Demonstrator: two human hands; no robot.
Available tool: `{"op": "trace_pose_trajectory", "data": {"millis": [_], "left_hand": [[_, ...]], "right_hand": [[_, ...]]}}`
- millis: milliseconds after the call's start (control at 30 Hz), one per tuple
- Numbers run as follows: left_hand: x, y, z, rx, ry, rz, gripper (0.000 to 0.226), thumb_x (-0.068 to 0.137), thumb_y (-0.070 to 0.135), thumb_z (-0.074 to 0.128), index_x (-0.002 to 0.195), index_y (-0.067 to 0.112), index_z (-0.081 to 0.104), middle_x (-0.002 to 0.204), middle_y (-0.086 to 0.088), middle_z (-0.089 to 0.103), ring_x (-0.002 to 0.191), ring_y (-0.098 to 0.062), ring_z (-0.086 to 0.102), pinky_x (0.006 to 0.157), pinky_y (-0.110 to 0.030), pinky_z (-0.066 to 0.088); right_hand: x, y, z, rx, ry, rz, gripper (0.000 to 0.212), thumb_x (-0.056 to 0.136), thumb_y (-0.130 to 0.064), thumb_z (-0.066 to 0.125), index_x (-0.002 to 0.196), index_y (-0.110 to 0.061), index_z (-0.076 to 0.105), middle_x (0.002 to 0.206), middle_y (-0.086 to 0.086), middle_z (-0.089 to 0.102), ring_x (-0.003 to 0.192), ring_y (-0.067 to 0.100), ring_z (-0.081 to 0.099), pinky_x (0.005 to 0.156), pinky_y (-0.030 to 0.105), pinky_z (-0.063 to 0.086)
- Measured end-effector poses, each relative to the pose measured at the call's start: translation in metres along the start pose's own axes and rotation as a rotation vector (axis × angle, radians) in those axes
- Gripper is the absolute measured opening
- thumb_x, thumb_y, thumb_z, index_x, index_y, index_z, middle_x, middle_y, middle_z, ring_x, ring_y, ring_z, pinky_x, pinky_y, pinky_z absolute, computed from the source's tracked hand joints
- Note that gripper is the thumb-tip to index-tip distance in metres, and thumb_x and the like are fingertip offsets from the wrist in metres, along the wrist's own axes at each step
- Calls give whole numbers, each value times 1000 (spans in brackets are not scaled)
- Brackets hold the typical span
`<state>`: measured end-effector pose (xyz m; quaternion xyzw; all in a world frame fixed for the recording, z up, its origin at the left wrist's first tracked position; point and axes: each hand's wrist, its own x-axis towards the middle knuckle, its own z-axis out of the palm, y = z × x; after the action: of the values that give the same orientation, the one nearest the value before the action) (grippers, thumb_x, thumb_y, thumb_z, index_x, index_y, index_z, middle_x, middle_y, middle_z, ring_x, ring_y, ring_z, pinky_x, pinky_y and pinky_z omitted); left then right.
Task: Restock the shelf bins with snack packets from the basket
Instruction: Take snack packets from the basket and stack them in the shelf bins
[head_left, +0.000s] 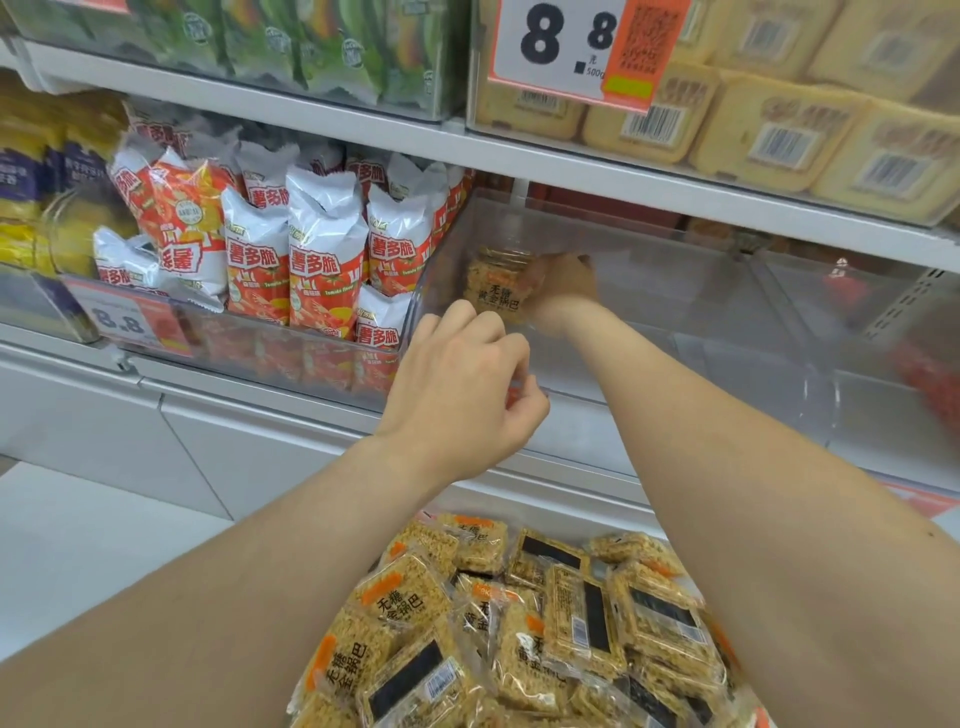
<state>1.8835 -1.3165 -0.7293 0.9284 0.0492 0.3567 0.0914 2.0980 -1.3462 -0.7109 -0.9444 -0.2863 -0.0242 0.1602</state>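
Several clear packets of golden rice crackers (524, 629) with black lettering are heaped at the bottom of the view; the basket under them is hidden. A clear plastic shelf bin (675, 291) stands on the middle shelf and is almost bare inside. My right hand (569, 286) reaches into its left rear part and grips one cracker packet (493, 283), seen blurred through the bin wall. My left hand (467, 384) is at the bin's front left corner, fingers curled over the front rim with the thumb below.
To the left, a bin holds red-and-white tomato crisp bags (322, 260) behind an 8.8 price tag (122, 322). The shelf above (623, 171) carries yellow cracker packs (779, 130), green bags and a large 8.8 tag (566, 47). Red packets (930, 374) lie at the right.
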Motion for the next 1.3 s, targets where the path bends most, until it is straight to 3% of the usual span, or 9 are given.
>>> {"op": "trace_pose_trajectory", "data": {"millis": [67, 167, 300, 433, 567, 733, 900, 1200, 1300], "left_hand": [[0, 1, -1, -10, 6, 0, 20, 86, 36, 60, 82, 18, 69, 83, 4, 56, 88, -23, 47, 73, -37, 36], [-3, 7, -3, -7, 19, 26, 18, 85, 35, 66, 89, 17, 66, 89, 2, 54, 90, -24, 46, 74, -36, 35], [-2, 15, -13, -31, 19, 77, 18, 80, 29, 72, 82, 16, 59, 86, 2, 51, 88, -24, 44, 71, -35, 36], [-2, 30, -27, -113, -74, 66, 30, 81, 38, 60, 57, 21, 52, 60, 8, 50, 70, -19, 46, 57, -32, 35], [-12, 52, -28, -184, -496, 90, 31, 76, 43, 57, 52, 26, 47, 49, 6, 49, 52, -9, 48, 53, -31, 42], [-46, 87, -8, -52, -1161, 212, 20, 88, 48, 72, 82, 32, 64, 79, 17, 64, 79, -12, 64, 74, -33, 57], [-76, 128, 1, 133, -1474, 279, 60, 84, 70, 74, 100, 13, 74, 88, 5, 69, 82, -18, 66, 68, -35, 54], [-103, 148, 3, 342, -1402, 392, 60, 80, 60, 85, 104, 8, 63, 87, 2, 56, 79, -20, 60, 54, -33, 46], [-103, 145, 2, 300, -1411, 347, 50, 81, 56, 85, 89, 13, 61, 84, 3, 59, 76, -19, 59, 55, -32, 47]], "right_hand": [[-11, -2, -8, -70, -23, -61, 30, 96, -14, 54, 120, -22, 70, 135, 6, 64, 136, 33, 47, 122, 47, 27], [-36, 1, -25, -117, -64, -128, 34, 97, -12, 51, 126, -18, 68, 136, 12, 56, 142, 38, 33, 113, 46, 41], [-85, 9, -46, 27, 63, -210, 39, 86, -15, 45, 114, -17, 72, 117, 13, 67, 110, 34, 61, 89, 40, 56], [-160, 14, -81, 8, 187, -386, 24, 93, -14, 48, 106, -18, 68, 102, 7, 64, 89, 32, 61, 76, 43, 52], [-220, 22, -100, -308, 14, -417, 15, 95, -23, 48, 103, -17, 60, 94, 7, 62, 83, 37, 60, 62, 39, 41], [-268, 55, -86, -568, -344, -396, 17, 96, -17, 49, 105, -18, 64, 74, 0, 34, 72, 31, 49, 56, 32, 31], [-274, 67, -83, -505, -550, -264, 21, 94, -11, 49, 75, -16, 49, 80, 3, 49, 66, 22, 52, 58, 33, 43], [-274, 64, -89, -464, -603, -219, 26, 97, -14, 48, 73, -16, 42, 81, 4, 48, 65, 23, 47, 58, 32, 39], [-272, 64, -89, -455, -661, -204, 22, 97, -15, 48, 75, -15, 46, 82, 6, 52, 69, 25, 50, 63, 36, 44]]}}
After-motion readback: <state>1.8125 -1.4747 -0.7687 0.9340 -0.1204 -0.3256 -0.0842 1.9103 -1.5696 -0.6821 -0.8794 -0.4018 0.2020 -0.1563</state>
